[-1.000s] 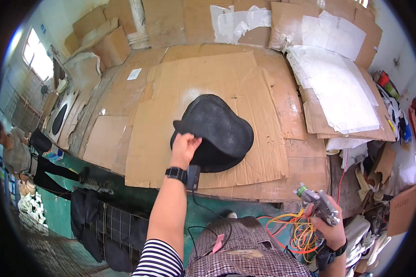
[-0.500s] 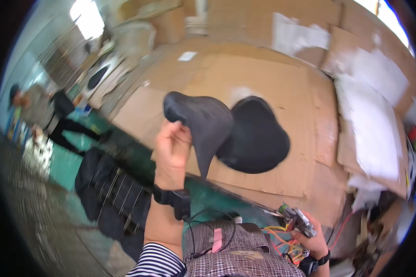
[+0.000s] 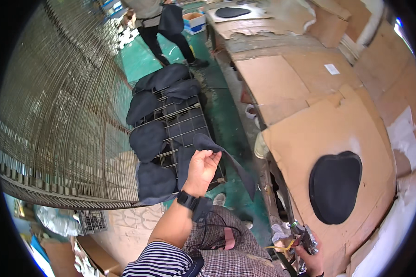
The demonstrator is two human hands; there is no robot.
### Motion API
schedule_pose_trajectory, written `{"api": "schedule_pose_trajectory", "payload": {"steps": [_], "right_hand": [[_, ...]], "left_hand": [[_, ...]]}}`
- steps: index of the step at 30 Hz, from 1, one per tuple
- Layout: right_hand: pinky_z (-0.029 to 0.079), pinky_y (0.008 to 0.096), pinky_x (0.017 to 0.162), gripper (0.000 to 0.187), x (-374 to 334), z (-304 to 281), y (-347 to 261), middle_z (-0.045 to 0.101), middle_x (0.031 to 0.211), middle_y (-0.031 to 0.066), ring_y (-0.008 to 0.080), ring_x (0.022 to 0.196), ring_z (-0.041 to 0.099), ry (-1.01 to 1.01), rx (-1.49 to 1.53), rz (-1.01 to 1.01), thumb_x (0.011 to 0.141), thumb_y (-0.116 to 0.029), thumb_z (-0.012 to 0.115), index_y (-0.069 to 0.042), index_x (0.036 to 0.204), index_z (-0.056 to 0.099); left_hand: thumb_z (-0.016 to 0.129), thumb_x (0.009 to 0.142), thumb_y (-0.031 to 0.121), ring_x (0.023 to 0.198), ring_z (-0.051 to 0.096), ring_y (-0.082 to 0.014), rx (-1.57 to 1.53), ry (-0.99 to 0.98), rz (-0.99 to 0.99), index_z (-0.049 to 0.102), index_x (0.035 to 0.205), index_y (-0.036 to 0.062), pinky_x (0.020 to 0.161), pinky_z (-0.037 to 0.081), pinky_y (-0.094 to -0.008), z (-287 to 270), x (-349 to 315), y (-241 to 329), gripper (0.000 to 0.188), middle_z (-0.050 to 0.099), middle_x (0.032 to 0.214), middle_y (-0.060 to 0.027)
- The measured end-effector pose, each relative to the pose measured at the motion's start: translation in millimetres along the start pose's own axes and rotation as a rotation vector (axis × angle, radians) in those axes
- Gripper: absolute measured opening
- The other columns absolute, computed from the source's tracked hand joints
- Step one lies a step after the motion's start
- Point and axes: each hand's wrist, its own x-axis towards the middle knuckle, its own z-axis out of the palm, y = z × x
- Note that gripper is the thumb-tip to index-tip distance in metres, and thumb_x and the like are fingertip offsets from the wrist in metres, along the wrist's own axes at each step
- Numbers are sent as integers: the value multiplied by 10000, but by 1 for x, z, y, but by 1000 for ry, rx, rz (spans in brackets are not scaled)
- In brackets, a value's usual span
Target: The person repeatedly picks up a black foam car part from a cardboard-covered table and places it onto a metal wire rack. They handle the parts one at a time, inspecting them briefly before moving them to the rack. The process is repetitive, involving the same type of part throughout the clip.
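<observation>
My left hand [image 3: 201, 170] pinches the edge of a limp black pad [image 3: 236, 165], which droops to the right. It hangs over the near end of a wire rack [image 3: 187, 125] that carries several similar dark pads [image 3: 146, 137]. Low at the right, my right hand [image 3: 311, 259] is closed around a metal spray gun [image 3: 307, 240] with a yellow hose. Beyond that hand, another black pad [image 3: 335, 188], rounded and flat, lies on the cardboard-covered table [image 3: 286, 121].
Tall stacked wire racks [image 3: 74, 111] stand along the left. At the back, a person [image 3: 149, 13] holds a dark pad on the green floor [image 3: 139, 51]. One more black pad [image 3: 233, 12] rests at the table's far end. White sheets [image 3: 404, 136] lean at the right.
The view has swung left toward the wire rack. My left hand has carried its black pad off the table to over the rack. My right hand still grips the spray gun.
</observation>
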Motion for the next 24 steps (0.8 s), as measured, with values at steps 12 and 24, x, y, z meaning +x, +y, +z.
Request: {"api": "schedule_pose_trajectory", "payload": {"steps": [12,24], "right_hand": [[508,226,541,453,111,91,-38,617,881,29,96,703,599,-138,-246,249,837,-48,704,-40,1255,530],[526,249,675,688,175,131,-22,609,1056,76,142,871,596,-237,-316,261,811,-38,725,-79,1406,380]], "left_hand": [[508,777,-139,700,597,-193,-53,208,413,490,884,81,804,582,-465,-93,246,94,246,539,731,-56],[556,843,-58,865,616,-302,-50,537,176,73,1465,180,801,552,-470,-277,309,57,823,538,1037,-165]]}}
